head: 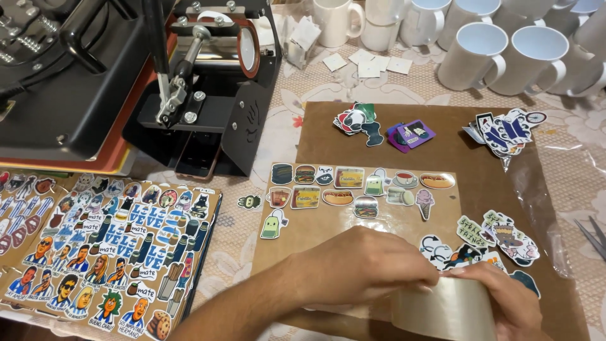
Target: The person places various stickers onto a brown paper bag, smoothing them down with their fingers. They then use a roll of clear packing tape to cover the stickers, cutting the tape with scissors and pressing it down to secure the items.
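Both hands meet low down over a brown sheet [442, 136] on a lacy tablecloth [303, 82]. The right hand [505, 297] holds a roll of clear tape [445, 309]. The left hand [360, 265] is pinched narrow at the roll's top, maybe gripping the tape's end. Little food stickers [353, 186] lie just beyond them. White mugs [480, 53] stand far back, beside a black press machine [208, 88].

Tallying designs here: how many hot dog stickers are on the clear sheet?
2. One hot dog sticker ends the top row on the right; the other sits in the second row. The left hand and right hand hide the sheet's lower edge; more may be there.
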